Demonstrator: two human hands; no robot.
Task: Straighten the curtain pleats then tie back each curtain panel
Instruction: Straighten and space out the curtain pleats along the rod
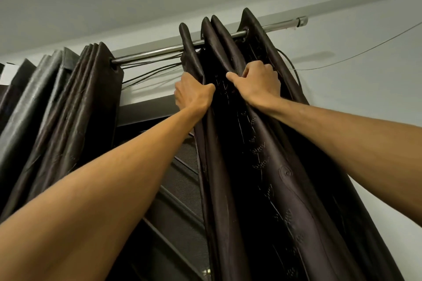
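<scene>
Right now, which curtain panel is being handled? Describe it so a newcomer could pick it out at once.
Follow the metal curtain rod below the ceiling toward its right end. The right curtain panel hangs there, dark brown with stitched leaf sprigs. Unlike the left curtain panel, which no hand touches, its upper folds are held by the left hand and right hand.

**Both hands grip the right curtain panel near the rod**

The left hand [193, 92] clutches a fold at the left edge of the dark brown right curtain panel [262, 166]. The right hand [259, 84] bunches a neighbouring pleat. The panel hangs by eyelets from a metal curtain rod [155, 52]. The left curtain panel [57, 102] hangs gathered, well apart.
</scene>
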